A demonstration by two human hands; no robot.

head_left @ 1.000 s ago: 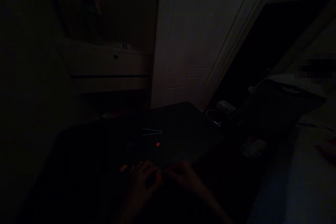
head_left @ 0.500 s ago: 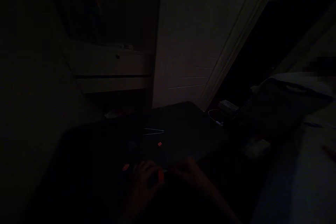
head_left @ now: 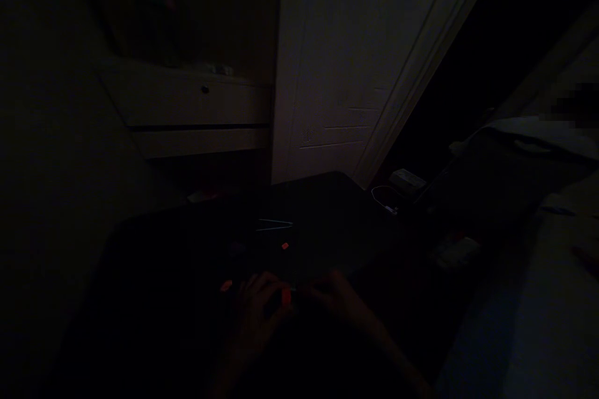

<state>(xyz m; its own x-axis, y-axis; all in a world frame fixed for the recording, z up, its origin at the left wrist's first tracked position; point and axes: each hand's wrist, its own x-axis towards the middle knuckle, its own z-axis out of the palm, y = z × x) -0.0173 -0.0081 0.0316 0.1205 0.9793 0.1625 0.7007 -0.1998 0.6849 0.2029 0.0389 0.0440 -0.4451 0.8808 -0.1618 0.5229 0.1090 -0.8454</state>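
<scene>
The scene is very dark. My left hand (head_left: 255, 312) and my right hand (head_left: 334, 299) meet low in the middle over a dark table (head_left: 327, 218). Both have curled fingers pinched together on a small orange piece (head_left: 285, 297) between them. A second small orange piece (head_left: 226, 286) lies just left of my left hand. A third orange piece (head_left: 285, 246) rests farther back on the table. Behind it lies a thin pale tool like tweezers (head_left: 275, 224).
A pale door (head_left: 346, 62) and its frame stand behind the table. A drawer unit with a knob (head_left: 187, 106) is at the left. A white cable and a small box (head_left: 397, 190) lie at the right, beside a dark bag (head_left: 496, 181) and bedding.
The view has tilted slightly, so everything sits a little higher in the picture. My hands stay together on the orange piece with little movement.
</scene>
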